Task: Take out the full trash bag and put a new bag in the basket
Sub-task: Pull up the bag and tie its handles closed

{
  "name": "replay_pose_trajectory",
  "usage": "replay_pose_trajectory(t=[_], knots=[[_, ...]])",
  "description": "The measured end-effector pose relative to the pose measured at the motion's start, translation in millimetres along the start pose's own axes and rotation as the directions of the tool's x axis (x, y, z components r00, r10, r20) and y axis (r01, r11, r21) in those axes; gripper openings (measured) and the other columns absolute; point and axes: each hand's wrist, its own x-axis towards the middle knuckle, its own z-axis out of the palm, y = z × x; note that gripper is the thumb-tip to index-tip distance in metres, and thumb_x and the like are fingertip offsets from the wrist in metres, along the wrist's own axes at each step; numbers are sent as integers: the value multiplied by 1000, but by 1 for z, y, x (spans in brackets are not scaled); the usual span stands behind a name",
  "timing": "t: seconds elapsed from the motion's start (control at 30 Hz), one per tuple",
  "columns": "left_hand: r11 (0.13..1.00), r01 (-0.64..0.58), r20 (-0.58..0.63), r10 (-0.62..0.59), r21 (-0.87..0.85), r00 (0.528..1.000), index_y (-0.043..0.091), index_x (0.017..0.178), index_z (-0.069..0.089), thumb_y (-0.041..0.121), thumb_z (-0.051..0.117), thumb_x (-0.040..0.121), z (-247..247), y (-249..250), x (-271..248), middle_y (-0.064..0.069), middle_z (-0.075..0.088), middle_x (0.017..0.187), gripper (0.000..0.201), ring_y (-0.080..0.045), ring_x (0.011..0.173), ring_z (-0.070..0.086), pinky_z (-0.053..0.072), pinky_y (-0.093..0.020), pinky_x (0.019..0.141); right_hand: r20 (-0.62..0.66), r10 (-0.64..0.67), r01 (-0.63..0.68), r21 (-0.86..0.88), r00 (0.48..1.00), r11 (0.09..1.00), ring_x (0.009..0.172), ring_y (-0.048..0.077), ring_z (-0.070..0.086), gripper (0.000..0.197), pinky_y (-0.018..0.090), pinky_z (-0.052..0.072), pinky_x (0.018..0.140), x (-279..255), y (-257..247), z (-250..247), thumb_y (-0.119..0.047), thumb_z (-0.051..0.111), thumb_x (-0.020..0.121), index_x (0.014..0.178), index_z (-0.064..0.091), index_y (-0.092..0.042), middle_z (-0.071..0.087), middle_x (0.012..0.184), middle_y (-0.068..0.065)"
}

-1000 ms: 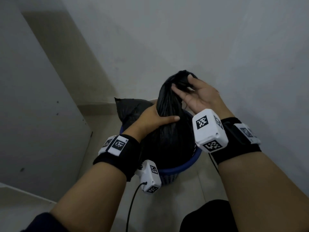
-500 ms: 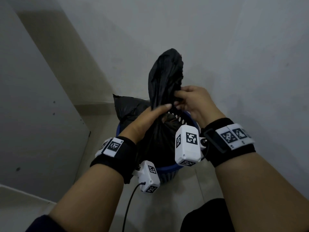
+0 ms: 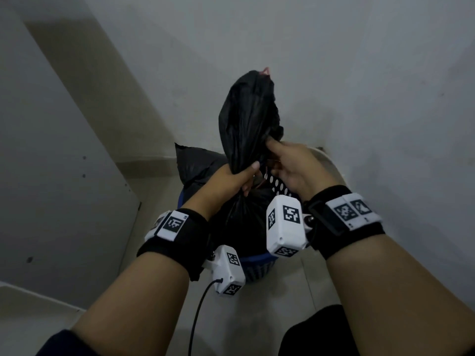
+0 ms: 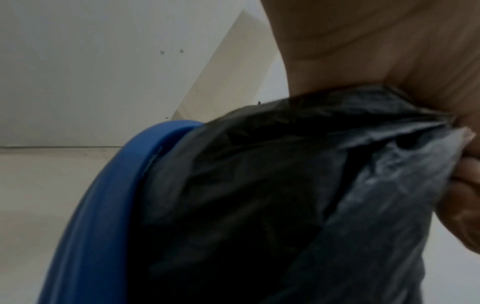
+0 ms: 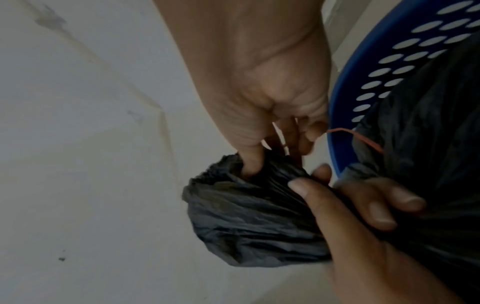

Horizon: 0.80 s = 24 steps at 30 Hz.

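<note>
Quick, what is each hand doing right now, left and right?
Left hand: grips the gathered neck of the black trash bag.
Right hand: pinches the same bag's neck, fingers curled.

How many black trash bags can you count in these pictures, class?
2. One bag stands in the blue basket, its gathered top held by the left hand and the right hand. Another bag lies behind the basket. More may be hidden.
</note>
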Motion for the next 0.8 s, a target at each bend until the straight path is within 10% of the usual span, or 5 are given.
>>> replay_pose_trajectory(t=[0.13, 0.33, 0.47, 0.6, 0.8], knots=[[990, -17, 16, 15, 139, 1000, 6, 61, 58, 44, 58, 94, 0, 1, 2, 2, 56, 54, 50, -13, 59, 57, 46, -26, 74, -167, 23, 29, 305, 986, 952, 35, 7, 45, 8, 17, 34, 31, 7, -9, -5, -4, 52, 95, 87, 55, -6, 51, 66, 7], [992, 116, -54, -113, 52, 992, 12, 78, 64, 36, 53, 98, -4, -5, 13, 6, 52, 50, 33, -12, 52, 51, 42, -27, 66, -90, -359, 368, 138, 929, 919, 98, 32, 66, 25, 38, 56, 88, 1, -16, -11, 8, 54, 85, 100, 50, -11, 52, 114, 17], [988, 153, -50, -151, 29, 987, 14, 71, 62, 29, 59, 94, -2, -7, 15, 6, 52, 48, 29, -9, 45, 45, 37, -29, 57, 476, -639, 717, -675, 605, 176, 133, 27, 40, 66, 42, 34, 111, -1, -13, -4, 14, 52, 65, 120, 58, -21, 49, 136, 8], [966, 150, -7, -152, 212, 988, 17, 71, 63, 24, 62, 91, -3, 7, 10, 7, 60, 53, 22, -5, 49, 55, 42, -26, 59, 587, -295, 551, -810, 754, -202, 143, 26, -30, 67, 60, -6, 116, 4, 17, -4, -13, 67, 79, 136, 43, -38, -17, 161, -3], [882, 16, 74, -57, 471, 996, 21, 102, 70, 39, 84, 71, -21, -3, -3, 6, 74, 97, 38, -9, 94, 68, 52, -36, 92, 437, -332, 491, -866, 836, 96, 120, 25, 53, 16, 51, -9, 119, 5, 9, -18, -8, 53, 84, 99, 53, -15, 63, 101, 6]])
